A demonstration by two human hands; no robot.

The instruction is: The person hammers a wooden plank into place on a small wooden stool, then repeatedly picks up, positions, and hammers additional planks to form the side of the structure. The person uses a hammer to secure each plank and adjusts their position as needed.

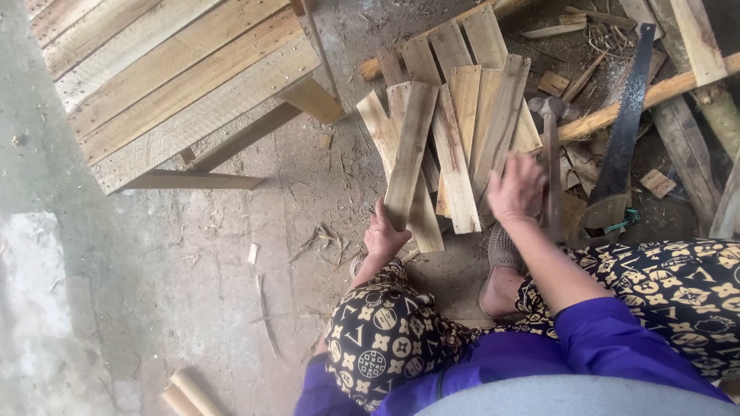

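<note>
A loose pile of short wooden slats (462, 115) lies on the ground in front of me. My left hand (384, 235) grips the near end of one slat (408, 154) that lies on top of the pile, pointing away from me. My right hand (518, 189) rests palm down on the right side of the pile, fingers spread over the slats. Just to its right lies a hammer (550, 154), its head pointing away from me and its handle running toward me. I sit low, with patterned trousers and purple sleeves.
A wooden pallet-like frame (177, 85) stands at the upper left. A hand saw (624, 131) lies right of the hammer among offcuts and a long pole (655, 96). Two round sticks (189, 394) lie at the bottom left on the concrete floor.
</note>
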